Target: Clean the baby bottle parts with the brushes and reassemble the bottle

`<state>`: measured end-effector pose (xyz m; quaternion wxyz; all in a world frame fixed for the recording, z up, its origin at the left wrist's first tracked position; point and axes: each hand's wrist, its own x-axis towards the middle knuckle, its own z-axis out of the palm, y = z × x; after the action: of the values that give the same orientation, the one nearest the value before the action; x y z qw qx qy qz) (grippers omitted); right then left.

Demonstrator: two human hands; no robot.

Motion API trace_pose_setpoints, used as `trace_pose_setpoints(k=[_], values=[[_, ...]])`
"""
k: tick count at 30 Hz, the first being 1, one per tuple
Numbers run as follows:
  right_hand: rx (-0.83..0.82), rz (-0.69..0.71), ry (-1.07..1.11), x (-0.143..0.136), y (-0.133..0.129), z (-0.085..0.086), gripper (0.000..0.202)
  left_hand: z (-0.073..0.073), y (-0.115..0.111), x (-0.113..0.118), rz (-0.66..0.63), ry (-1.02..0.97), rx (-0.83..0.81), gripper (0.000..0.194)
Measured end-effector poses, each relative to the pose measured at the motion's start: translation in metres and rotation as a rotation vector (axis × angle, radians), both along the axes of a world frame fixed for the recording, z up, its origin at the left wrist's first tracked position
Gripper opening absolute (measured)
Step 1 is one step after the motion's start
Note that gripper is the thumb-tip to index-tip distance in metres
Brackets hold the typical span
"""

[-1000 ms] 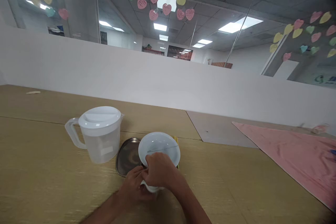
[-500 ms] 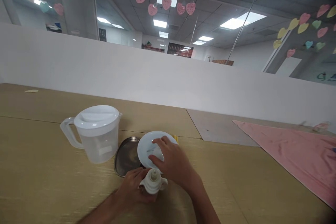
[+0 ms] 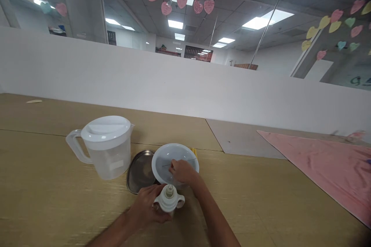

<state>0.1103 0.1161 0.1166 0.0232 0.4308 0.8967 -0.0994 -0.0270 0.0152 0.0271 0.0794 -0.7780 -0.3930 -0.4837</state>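
My left hand (image 3: 147, 205) is wrapped round a white two-handled bottle (image 3: 169, 200), held upright. A small clear tip shows at its top, and one of its loop handles sticks out to the right. Over the white bowl (image 3: 159, 158), my right hand (image 3: 182, 171) is closed in a pinch on a thin rod (image 3: 166, 165). The rod's ends show on both sides of the fingers. Just left of the bowl lies a dark metal tray (image 3: 140, 171) with a rounded outline, close to my left hand.
A clear plastic pitcher (image 3: 108, 158) with a white lid stands to the left, its handle pointing left. Something yellow (image 3: 194, 151) peeks out behind the bowl. A pink cloth (image 3: 324, 166) covers the right end, near a grey panel (image 3: 243, 141). A white wall (image 3: 162, 85) runs behind.
My right hand has lowered into the bowl, and its spread fingers have closed on the thin rod. A translucent white piece near those fingers no longer shows. My left hand keeps holding the bottle.
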Motion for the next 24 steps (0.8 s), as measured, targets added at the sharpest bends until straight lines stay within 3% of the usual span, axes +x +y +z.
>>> trace_pose_setpoints(k=[3, 6, 8, 11, 16, 24], values=[[0.001, 0.04, 0.046, 0.002, -0.003, 0.011, 0.029, -0.001, 0.0, 0.0, -0.001, 0.012, -0.006, 0.057], [0.004, 0.048, 0.174, 0.007, -0.019, 0.035, 0.034, -0.005, 0.0, 0.001, 0.006, -0.01, -0.029, 0.056], [-0.064, 0.091, 0.26, 0.011, -0.036, 0.053, 0.04, -0.008, 0.0, 0.002, 0.025, -0.033, -0.057, 0.056], [-0.186, 0.183, 0.168, 0.015, -0.057, 0.069, 0.04, -0.011, -0.001, 0.001, 0.044, -0.023, -0.095, 0.055], [-0.114, 0.281, -0.005, 0.011, -0.065, 0.064, 0.046, 0.0, -0.007, -0.001, 0.023, 0.001, -0.176, 0.053], [-0.124, 0.574, 0.05, 0.016, -0.06, 0.067, 0.028, 0.012, -0.008, -0.003, -0.135, -0.061, -0.327, 0.036]])
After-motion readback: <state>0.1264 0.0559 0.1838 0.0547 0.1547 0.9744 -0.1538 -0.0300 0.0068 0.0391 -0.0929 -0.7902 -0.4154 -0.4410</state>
